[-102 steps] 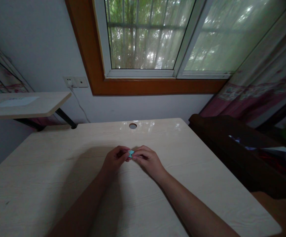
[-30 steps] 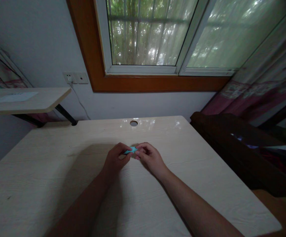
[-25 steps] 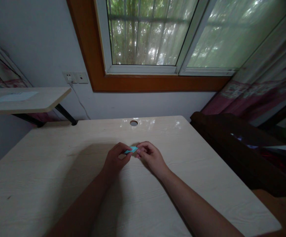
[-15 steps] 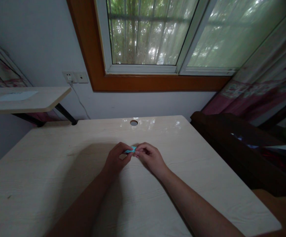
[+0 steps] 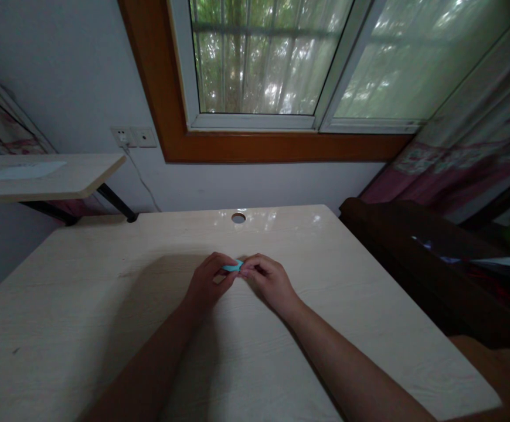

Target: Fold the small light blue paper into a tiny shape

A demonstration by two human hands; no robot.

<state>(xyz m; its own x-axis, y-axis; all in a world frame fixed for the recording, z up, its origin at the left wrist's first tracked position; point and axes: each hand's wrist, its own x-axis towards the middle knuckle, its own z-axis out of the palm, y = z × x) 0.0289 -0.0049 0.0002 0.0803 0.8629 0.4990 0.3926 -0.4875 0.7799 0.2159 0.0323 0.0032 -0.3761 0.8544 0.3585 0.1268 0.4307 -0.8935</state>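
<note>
One small light-blue piece (image 5: 232,267) is pinched by thumb and fingers of both the left hand (image 5: 207,278) and the right hand (image 5: 270,280). Compared with a second ago, the right fingertips have come closer to the left, and less blue is visible; I judge this as pressing or folding. The piece is over the table (image 5: 325,252), nearer than the round hole (image 5: 238,218).

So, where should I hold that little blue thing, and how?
Probably pinch its two ends, coming in from the left and the right. The little blue thing looks narrow and lies roughly sideways between the left hand and the right hand, which seem to pinch it that way. They cover part of it, so I can't see its full shape.
</note>
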